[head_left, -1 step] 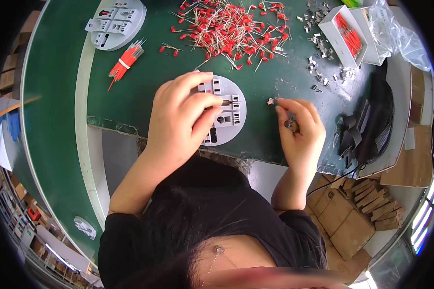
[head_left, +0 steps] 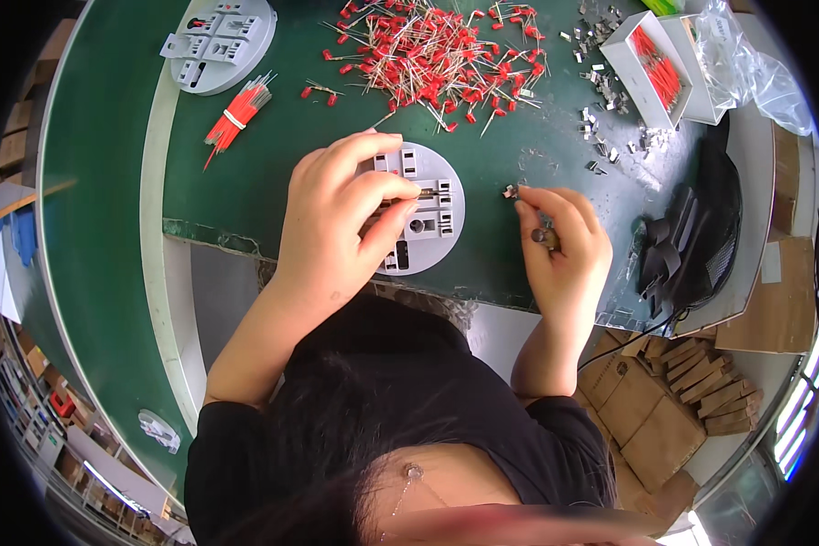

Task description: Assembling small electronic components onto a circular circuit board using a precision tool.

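A round grey plastic fixture (head_left: 439, 246) with raised slotted blocks lies near the table's front edge. My left hand (head_left: 337, 209) covers its left side, thumb and fingers closed over a slim, dark and brass-coloured part (head_left: 428, 193) in a middle slot; what exactly they pinch is hidden. To the right, my right hand (head_left: 569, 241) is closed, a small metal clip (head_left: 510, 191) at its thumb and index fingertips, just above the table. A tool with a round metallic end (head_left: 544, 237) shows in the curl of that hand; the rest of it is hidden.
Red components with wire legs (head_left: 419, 59) are heaped at the back. Loose metal clips (head_left: 601, 127) lie right of them, before a white box (head_left: 642, 77) of red wires. A banded red wire bundle (head_left: 237, 118) and a second grey fixture (head_left: 218, 45) are back left.
My right hand has shifted very slightly left with the metal clip. My left hand has stayed on the fixture.
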`<state>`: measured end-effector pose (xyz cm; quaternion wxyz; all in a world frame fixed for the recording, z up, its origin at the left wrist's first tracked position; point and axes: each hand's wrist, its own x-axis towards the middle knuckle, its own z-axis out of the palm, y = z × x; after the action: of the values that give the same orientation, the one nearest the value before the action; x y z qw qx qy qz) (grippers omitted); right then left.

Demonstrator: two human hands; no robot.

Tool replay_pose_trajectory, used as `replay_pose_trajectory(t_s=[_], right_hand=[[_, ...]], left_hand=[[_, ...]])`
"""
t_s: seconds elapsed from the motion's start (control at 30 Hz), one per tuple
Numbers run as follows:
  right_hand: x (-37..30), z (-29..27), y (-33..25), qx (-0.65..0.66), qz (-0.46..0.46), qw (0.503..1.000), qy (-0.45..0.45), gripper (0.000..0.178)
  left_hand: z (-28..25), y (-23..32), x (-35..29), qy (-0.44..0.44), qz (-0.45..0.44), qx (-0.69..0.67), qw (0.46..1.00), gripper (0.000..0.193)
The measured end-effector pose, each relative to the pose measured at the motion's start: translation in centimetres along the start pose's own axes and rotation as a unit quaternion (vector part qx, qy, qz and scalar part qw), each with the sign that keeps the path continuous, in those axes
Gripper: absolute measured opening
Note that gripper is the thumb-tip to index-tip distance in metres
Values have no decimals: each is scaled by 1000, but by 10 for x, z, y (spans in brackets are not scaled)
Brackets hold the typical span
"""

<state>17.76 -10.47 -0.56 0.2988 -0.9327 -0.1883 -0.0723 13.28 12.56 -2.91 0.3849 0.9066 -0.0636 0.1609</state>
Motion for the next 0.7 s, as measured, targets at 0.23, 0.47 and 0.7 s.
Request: replay_pose_trajectory(t_s=[0.23, 0.47, 0.7], right_hand=[[5, 5, -9, -97, -22, 995, -19, 16], [-1, 4, -12, 22, 44, 998, 33, 18], [7, -5, -23, 90, 25, 996, -17, 18]], left_hand=[[-5, -12, 6, -55, -2, -48, 997, 19], [-13, -13, 1, -61, 22, -74, 995, 19], [-14, -5, -3, -40, 15, -26, 999, 20]])
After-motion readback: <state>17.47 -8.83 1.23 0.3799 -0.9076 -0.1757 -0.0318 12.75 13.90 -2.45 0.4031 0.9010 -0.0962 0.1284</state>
